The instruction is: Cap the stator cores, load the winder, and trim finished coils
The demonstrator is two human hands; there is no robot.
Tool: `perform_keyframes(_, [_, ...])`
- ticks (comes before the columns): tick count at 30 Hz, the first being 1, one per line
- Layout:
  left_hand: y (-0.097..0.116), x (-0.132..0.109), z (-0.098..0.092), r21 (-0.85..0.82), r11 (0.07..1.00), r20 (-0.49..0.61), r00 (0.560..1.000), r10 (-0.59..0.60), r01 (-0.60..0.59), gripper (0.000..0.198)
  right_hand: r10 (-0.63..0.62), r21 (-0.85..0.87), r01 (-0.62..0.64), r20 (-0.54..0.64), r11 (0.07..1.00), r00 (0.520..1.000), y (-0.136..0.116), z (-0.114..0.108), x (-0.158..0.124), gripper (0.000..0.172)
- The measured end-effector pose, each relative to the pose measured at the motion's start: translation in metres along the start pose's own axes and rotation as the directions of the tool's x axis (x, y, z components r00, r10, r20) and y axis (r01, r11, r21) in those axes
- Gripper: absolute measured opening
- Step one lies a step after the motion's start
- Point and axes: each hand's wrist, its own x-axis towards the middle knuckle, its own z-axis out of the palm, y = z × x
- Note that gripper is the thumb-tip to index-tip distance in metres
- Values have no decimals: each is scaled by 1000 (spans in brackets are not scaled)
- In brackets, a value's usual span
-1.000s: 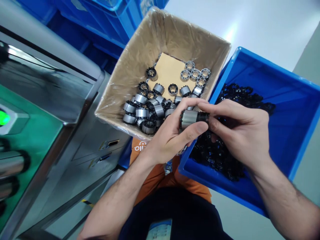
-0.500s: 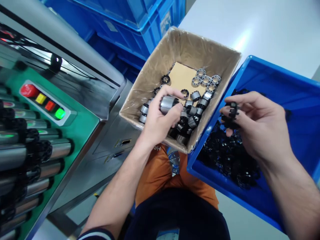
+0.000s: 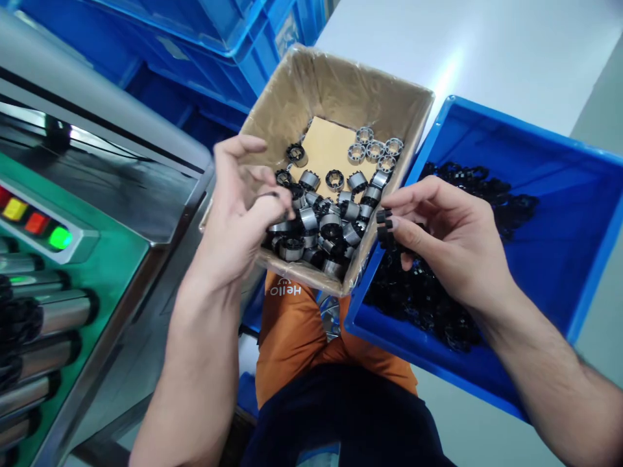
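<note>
A plastic-lined cardboard box [image 3: 389, 84] holds several grey metal rings with black inserts [image 3: 331, 220]. My left hand [image 3: 238, 214] hovers over the box's near-left corner with its fingers curled down onto the pile. What they grip is hidden. My right hand [image 3: 442, 240] is over the left edge of a blue bin [image 3: 574, 272] and pinches a small stack of black plastic parts [image 3: 384, 228] between thumb and fingers. The bin holds a heap of the same black parts [image 3: 423, 305].
A machine at the left has a green panel [image 3: 87, 285] with yellow, red and lit green buttons [image 3: 59, 237] and metal rollers [image 3: 53, 318]. Blue crates [image 3: 204, 39] are stacked behind the box. My lap, in orange and dark cloth [image 3: 311, 337], is below.
My left hand, which held a grey metal ring, has dropped to the near-left of the pile and curled. My right hand has moved left with the black parts, towards the box.
</note>
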Motion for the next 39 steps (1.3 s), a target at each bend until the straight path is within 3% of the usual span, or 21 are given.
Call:
perform_keyframes(2, [3,-6,23,-257,956,48,990,-132,140,48,12,14,-12,-5,1000,1000,1,2,-1,26])
perform_keyframes(4, [5,-14,51,-311,916,97,967,-234,253,31,17,12,-17,-14,1000,1000,1,2,-1,30])
perform_keyframes(5, [6,-19,64,-304,908,122,957,-264,289,36,15,6,-15,-17,1000,1000,1,2,-1,32])
perform_keyframes(8, [4,-32,93,-313,899,161,950,-268,307,77,-18,-22,18,-27,1000,999,3,1,-1,32])
perform_keyframes(10, [1,-40,101,-356,886,202,950,-237,296,78,-66,-59,63,-51,996,997,6,1,-1,30])
perform_keyframes(15, [-2,-54,98,-381,867,296,931,-213,320,50,-112,-127,102,-77,987,991,14,7,-4,29])
perform_keyframes(20, [-3,-57,97,-381,875,313,932,-181,298,52,-112,-148,95,-114,984,987,18,17,-10,32])
perform_keyframes(24, [-6,-56,94,-397,884,335,936,-110,246,46,-145,-244,104,-157,964,977,18,18,-11,19])
perform_keyframes(29, [-6,-53,89,-352,899,359,925,-127,261,45,-221,-371,152,-151,916,964,20,14,-14,5])
perform_keyframes(33, [-4,-55,89,-348,902,374,920,-118,257,49,-294,-403,219,-135,888,946,19,14,-17,8])
perform_keyframes(39, [-3,-60,91,-292,940,345,936,-67,175,58,-56,-174,42,-75,984,996,8,10,-10,11])
